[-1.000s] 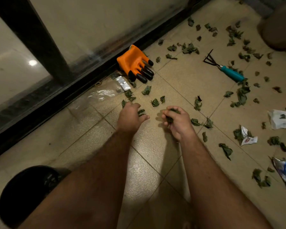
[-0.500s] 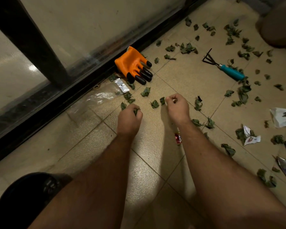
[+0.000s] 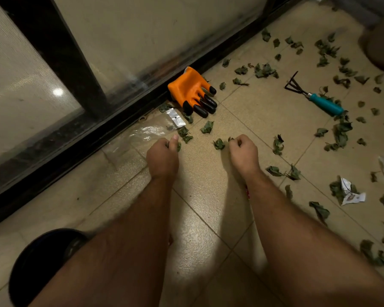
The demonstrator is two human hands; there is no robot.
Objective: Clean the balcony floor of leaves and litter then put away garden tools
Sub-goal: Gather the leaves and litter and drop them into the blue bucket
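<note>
Beige speckled tile, and it's littered: dry green leaves all across the floor, thickest to my right. My left hand has its grip curled tight around some leaf, a green bit poking out by the thumb. My right hand is clamped the same way, with a scrap showing at the fingertips.

Biggest worry, I'd guess: both fists look full and crumbly stuff leaks. If I swing over to the dark bin at my lower left, bits could drop along the way and I'd sweep the same patch twice. The clear plastic wrapper by the door track is nearly invisible on this tile, easy to miss or slip on. Loose leaf between my hands could get kicked into the track.

Tools aren't put away yet: orange clawed glove sits against the sliding glass door, teal-handled hand rake lies further right among leaves. Crumpled paper to the right too. Dim balcony light.
</note>
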